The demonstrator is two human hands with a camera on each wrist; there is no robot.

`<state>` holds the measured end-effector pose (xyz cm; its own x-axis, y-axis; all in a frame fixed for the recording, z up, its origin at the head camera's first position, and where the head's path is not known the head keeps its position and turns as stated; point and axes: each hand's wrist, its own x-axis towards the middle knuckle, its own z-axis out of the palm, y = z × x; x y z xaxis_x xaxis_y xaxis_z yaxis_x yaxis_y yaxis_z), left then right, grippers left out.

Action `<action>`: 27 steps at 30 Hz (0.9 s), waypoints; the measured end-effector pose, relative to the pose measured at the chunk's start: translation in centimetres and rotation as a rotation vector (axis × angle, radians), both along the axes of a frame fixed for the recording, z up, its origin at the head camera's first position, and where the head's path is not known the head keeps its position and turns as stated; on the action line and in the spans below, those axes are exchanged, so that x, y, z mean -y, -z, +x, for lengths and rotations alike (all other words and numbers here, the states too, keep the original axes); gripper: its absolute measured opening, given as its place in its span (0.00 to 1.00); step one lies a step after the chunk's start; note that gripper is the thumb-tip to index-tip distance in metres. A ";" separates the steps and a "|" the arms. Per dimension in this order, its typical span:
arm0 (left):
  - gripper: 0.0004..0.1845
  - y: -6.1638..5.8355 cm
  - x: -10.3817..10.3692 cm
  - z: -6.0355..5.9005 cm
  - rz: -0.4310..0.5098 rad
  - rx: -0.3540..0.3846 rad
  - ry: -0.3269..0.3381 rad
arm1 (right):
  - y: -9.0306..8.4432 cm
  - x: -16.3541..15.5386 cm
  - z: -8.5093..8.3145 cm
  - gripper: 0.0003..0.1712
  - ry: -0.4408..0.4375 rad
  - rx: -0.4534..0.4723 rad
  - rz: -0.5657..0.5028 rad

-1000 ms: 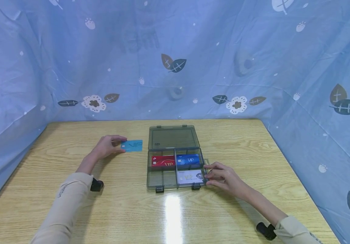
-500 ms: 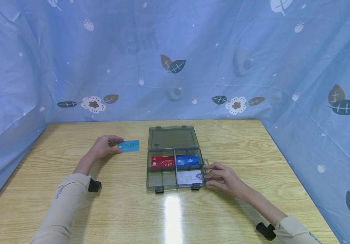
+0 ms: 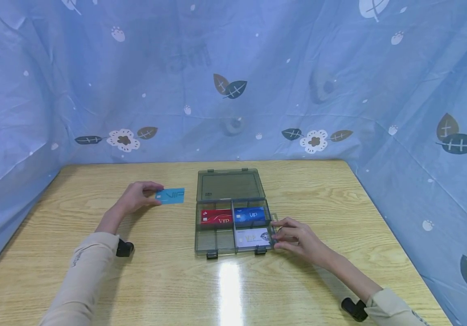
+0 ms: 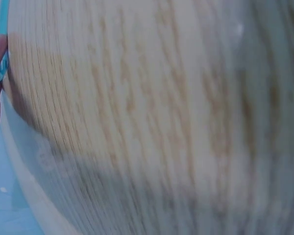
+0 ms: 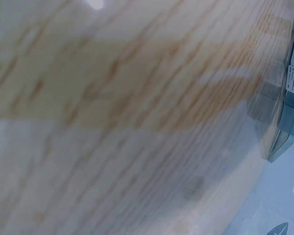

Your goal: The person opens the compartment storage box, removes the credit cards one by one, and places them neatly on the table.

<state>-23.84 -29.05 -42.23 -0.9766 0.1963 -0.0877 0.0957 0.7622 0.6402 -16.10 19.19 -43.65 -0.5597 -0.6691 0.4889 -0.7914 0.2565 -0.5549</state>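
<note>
My left hand [image 3: 137, 198] pinches the left end of a light blue VIP card [image 3: 172, 196] between thumb and fingers, over the table left of the box. In the left wrist view, only a thin turquoise strip of the card [image 4: 3, 19] shows at the fingertips. A smoky clear plastic box [image 3: 216, 250] lies with its lid [image 3: 231, 185] folded back. Its back row holds a red VIP card [image 3: 216, 216] and a blue VIP card [image 3: 250, 214]; a white VIP card [image 3: 253, 237] lies front right. My right hand [image 3: 300, 240] rests its fingertips against the box's right wall.
Everything stands on a wood-grain table [image 3: 156, 280] with a bright light reflection near the front. A blue patterned cloth [image 3: 176, 90] hangs behind and along both sides. Two black latches [image 3: 212, 255] sit on the box's front edge.
My left hand has drifted a little to the left with the light blue card, away from the box. The right hand keeps its place at the box's right side.
</note>
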 end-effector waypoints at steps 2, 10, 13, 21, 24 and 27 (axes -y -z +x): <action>0.27 -0.1 0.1 0.1 0.002 0.007 -0.003 | -0.3 0.1 0.2 0.11 0.004 -0.001 0.003; 0.28 0.0 0.5 0.6 -0.004 0.005 -0.011 | -3.5 1.3 1.6 0.12 0.000 0.011 -0.007; 0.28 -0.1 0.7 0.8 0.022 0.006 -0.015 | -4.0 1.5 1.9 0.12 -0.001 0.015 -0.003; 0.24 -1.9 -0.5 2.8 0.260 -0.135 -0.091 | -3.9 1.3 1.8 0.12 0.000 0.003 -0.009; 0.23 -2.9 -2.1 4.2 0.384 -0.160 -0.125 | -3.8 1.2 1.6 0.12 -0.007 -0.004 -0.013; 0.23 -3.7 -4.0 5.6 0.538 -0.099 -0.126 | -3.7 1.1 1.4 0.12 -0.016 -0.012 -0.018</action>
<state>-18.24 -25.05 -38.56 -0.9939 0.0696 0.0859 0.1046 0.3399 0.9346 -14.68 18.08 -39.94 -0.5427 -0.6692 0.5076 -0.8021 0.2335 -0.5497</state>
